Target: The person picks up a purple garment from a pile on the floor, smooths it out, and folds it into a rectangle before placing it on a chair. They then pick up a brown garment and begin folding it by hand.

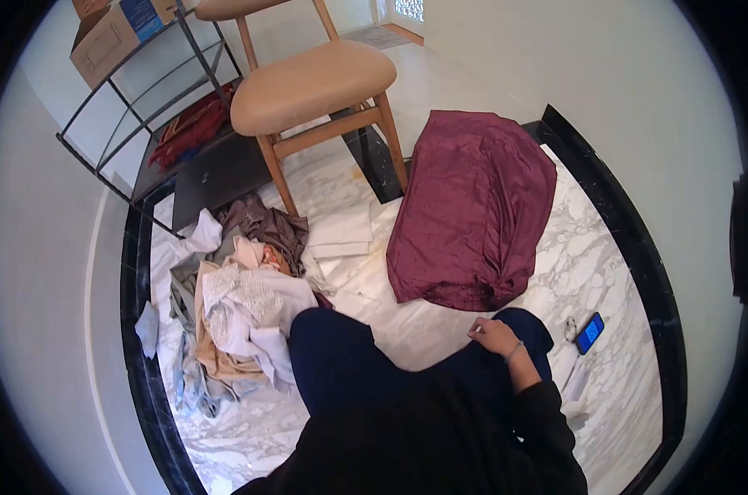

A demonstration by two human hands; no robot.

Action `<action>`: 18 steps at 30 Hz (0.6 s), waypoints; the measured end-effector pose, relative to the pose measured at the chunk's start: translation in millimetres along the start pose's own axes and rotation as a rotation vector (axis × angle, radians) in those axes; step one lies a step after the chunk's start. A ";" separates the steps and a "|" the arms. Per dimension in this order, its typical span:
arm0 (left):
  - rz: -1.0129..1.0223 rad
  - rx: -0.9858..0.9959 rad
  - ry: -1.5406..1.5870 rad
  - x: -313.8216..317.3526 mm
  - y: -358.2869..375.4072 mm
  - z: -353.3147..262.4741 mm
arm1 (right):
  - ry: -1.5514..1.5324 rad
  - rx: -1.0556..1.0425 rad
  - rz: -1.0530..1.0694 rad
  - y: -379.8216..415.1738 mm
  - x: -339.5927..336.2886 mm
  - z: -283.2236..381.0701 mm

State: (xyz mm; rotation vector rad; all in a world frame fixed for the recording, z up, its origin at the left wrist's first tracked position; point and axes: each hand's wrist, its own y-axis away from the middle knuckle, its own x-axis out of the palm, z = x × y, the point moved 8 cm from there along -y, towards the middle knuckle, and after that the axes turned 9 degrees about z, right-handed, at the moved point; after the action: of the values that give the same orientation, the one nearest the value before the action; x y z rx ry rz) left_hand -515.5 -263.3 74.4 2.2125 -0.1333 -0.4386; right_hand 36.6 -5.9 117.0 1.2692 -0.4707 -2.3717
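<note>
My right hand [496, 337] rests by my right knee, its fingers curled together, and I see nothing held in them. A bracelet circles that wrist. Just beyond the hand lies a wrinkled maroon cloth [477, 210], spread in a long, bulky shape on the marble floor. Out of view is my left hand. To the left of my knees sits a loose heap of clothes [254, 301] in white, beige, grey and brown. Beside the heap, a folded white cloth [339, 233] lies flat near the chair.
A wooden chair [316, 82] with a tan seat stands ahead. At the left is a metal rack [126, 103] with a cardboard box [106, 49] and red cloth [191, 132]. A phone [589, 333] lies at my right, near a wristwatch-like object [571, 329]. Dark skirting borders the walls.
</note>
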 end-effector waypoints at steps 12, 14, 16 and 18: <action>0.056 0.068 -0.151 -1.5 -93.9 -13.7 | 0.311 0.346 0.044 -139.5 67.6 -24.0; 0.078 0.097 -0.184 -0.9 -102.9 -7.3 | 0.298 0.356 0.045 -138.5 73.7 -23.0; 0.097 0.140 -0.221 -2.1 -110.7 1.1 | 0.270 0.354 0.069 -136.8 82.9 -20.8; 0.110 0.178 -0.251 -2.3 -115.6 8.0 | 0.293 0.347 0.089 -129.4 94.2 -10.8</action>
State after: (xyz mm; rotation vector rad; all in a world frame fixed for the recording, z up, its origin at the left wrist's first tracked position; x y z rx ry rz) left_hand -526.9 -195.8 -19.2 2.3015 -0.4418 -0.6640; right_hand -26.7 57.1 -16.2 1.6761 -0.8495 -2.0416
